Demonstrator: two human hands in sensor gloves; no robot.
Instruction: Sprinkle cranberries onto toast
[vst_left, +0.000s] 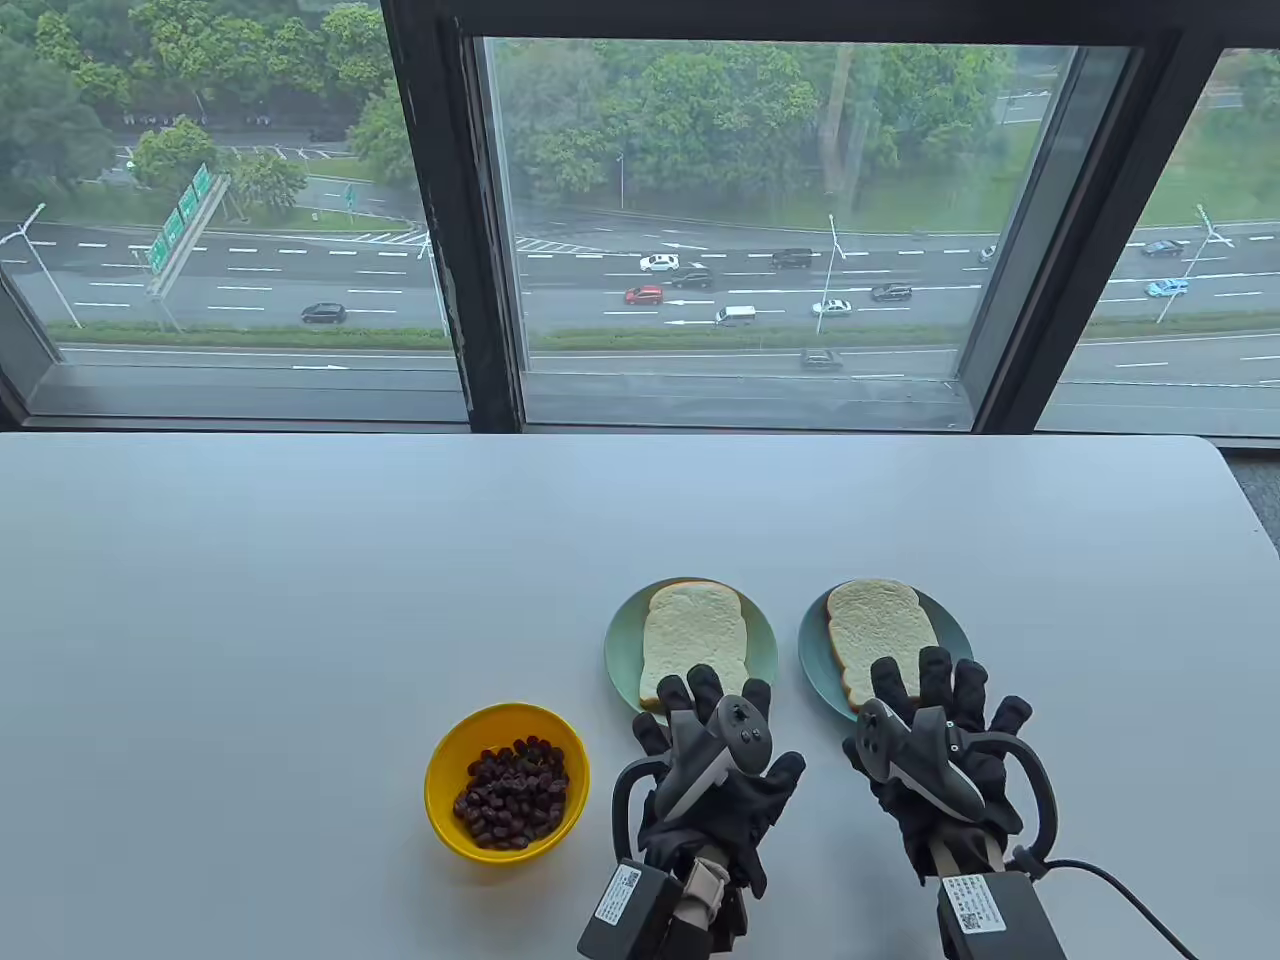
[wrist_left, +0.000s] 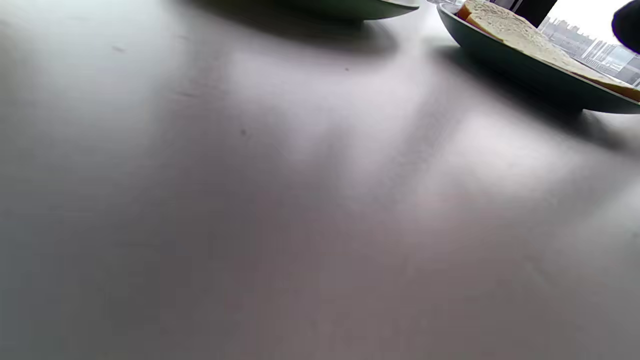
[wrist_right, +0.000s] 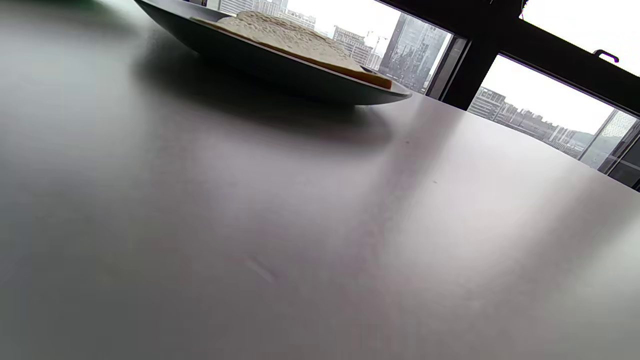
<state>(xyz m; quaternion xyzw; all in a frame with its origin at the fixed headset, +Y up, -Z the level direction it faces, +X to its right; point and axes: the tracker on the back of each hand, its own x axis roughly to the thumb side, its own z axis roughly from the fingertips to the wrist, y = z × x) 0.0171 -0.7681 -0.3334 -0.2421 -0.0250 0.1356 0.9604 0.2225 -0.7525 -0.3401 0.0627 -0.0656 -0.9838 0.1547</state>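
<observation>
A yellow bowl (vst_left: 440, 790) holds dried cranberries (vst_left: 512, 792) on the white table. Right of it stand two teal plates, the left plate (vst_left: 620, 650) and the right plate (vst_left: 812, 655), each with one plain slice of toast, the left (vst_left: 692, 628) and the right (vst_left: 878, 622). My left hand (vst_left: 705, 705) lies spread and empty, fingertips over the left plate's near edge. My right hand (vst_left: 945, 690) lies spread and empty at the right plate's near edge. The right wrist view shows a plate (wrist_right: 280, 70) with toast (wrist_right: 290, 37) from low down. The left wrist view shows a plate (wrist_left: 525, 67) with toast (wrist_left: 520, 30).
The white table (vst_left: 300, 560) runs back to a large window (vst_left: 740, 200). Its right edge (vst_left: 1255, 510) lies beyond the right plate. A cable (vst_left: 1130, 890) trails from my right wrist. A second plate's underside (wrist_left: 350, 7) shows at the top of the left wrist view.
</observation>
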